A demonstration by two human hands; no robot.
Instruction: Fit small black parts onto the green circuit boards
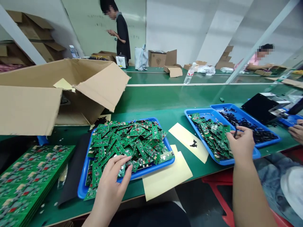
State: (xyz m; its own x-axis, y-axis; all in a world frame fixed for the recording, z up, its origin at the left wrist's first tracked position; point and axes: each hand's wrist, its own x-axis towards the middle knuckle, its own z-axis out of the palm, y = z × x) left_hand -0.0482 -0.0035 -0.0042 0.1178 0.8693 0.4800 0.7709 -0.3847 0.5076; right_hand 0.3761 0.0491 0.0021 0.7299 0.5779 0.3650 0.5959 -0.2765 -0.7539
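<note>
My left hand touches circuit boards heaped in a blue tray; whether it grips one, I can't tell. Likely light, stiff, fragile: I'd hold edges. Beyond, my right hand pinches a dark piece.

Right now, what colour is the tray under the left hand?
The tray is blue, as the head view shows.

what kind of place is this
Probably an electronics assembly workshop: a blue tray heaped with small green circuit boards, a stack of larger board panels to its left, and a long green workbench under them.
</note>
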